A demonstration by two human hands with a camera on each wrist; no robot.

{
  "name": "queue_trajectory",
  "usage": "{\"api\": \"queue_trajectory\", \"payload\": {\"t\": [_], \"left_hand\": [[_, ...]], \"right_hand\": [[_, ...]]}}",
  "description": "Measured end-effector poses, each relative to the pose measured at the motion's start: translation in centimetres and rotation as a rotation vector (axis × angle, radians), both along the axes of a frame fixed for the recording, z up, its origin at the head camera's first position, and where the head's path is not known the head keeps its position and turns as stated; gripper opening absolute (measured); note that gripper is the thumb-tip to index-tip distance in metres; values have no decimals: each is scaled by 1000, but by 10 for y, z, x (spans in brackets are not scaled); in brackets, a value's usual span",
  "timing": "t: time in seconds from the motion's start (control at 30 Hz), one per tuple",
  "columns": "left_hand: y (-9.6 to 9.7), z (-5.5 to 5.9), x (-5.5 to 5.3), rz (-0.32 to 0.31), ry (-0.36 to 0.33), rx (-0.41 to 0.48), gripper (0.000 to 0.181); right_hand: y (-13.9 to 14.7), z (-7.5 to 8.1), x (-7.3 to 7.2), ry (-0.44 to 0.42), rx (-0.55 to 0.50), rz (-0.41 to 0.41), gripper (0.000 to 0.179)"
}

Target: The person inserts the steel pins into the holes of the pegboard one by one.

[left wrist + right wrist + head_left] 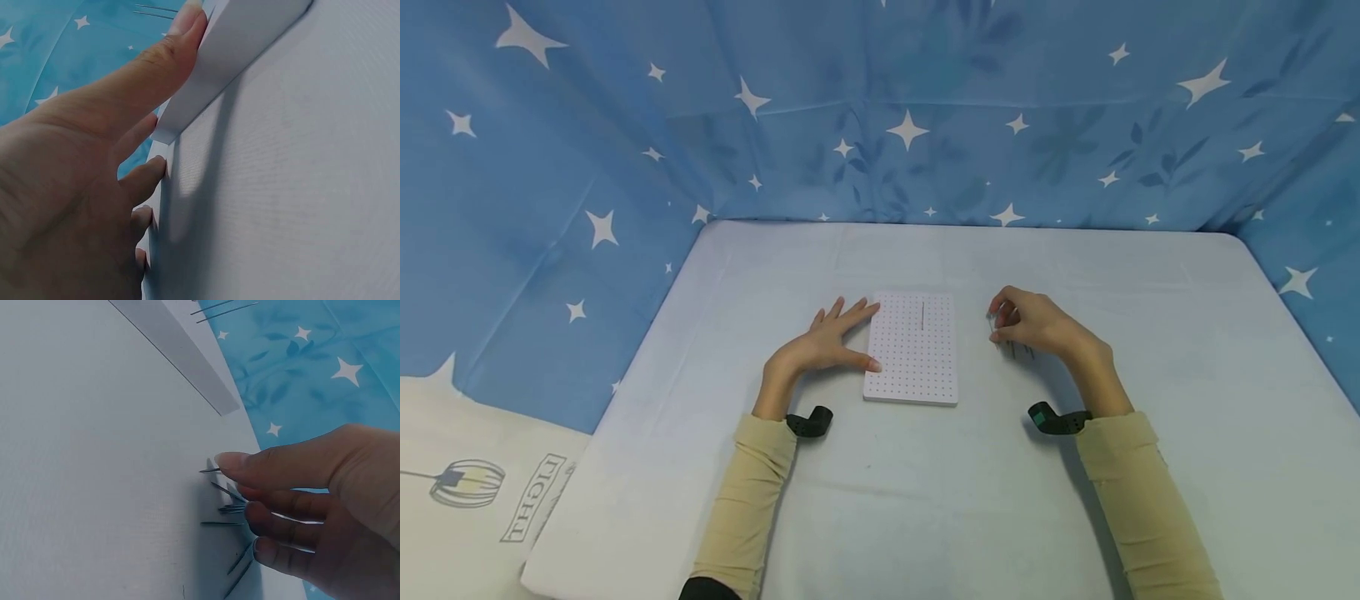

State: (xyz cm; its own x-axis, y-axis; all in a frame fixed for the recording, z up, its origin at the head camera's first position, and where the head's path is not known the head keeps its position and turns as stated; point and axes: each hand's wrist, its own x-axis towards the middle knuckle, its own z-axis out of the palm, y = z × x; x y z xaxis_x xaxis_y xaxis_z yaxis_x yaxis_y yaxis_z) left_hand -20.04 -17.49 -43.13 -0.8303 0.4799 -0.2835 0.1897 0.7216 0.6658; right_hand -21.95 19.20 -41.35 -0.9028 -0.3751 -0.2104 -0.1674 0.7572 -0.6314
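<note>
A white board with rows of small holes [902, 354] lies on the table between the hands. Thin metal needles [226, 312] stand upright in it; the left wrist view shows two. My left hand [827, 342] is spread along the board's left side, the thumb on its near left edge and the index finger by the far left corner. Right of the board, my right hand [1030, 321] pinches a thin metal needle [210, 470] between thumb and fingers, one end poking out. Several loose needles [223, 523] lie on the table under that hand, partly hidden by its fingers.
A white cloth covers the table [910, 500]. Blue star-patterned curtain [910, 167] hangs behind and at both sides. Printed cream fabric [475, 475] lies at the lower left. Dark wrist cameras [810, 422] sit on both wrists.
</note>
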Motion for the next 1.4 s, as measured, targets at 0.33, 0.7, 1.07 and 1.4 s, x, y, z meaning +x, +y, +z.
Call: {"api": "queue_trajectory", "payload": {"t": [0.33,0.7,1.07,1.4], "left_hand": [[0,0,0,0,-7,-16,106],[0,-1,-1,5,-6,-16,107],[0,-1,-1,4,0,-16,107],[-1,0,0,2,0,-13,106]], "right_hand": [[-4,0,1,24,11,7,24],[-11,5,2,61,-13,-2,19],[-14,0,1,74,-53,11,16],[-23,4,4,65,-195,-4,16]]}}
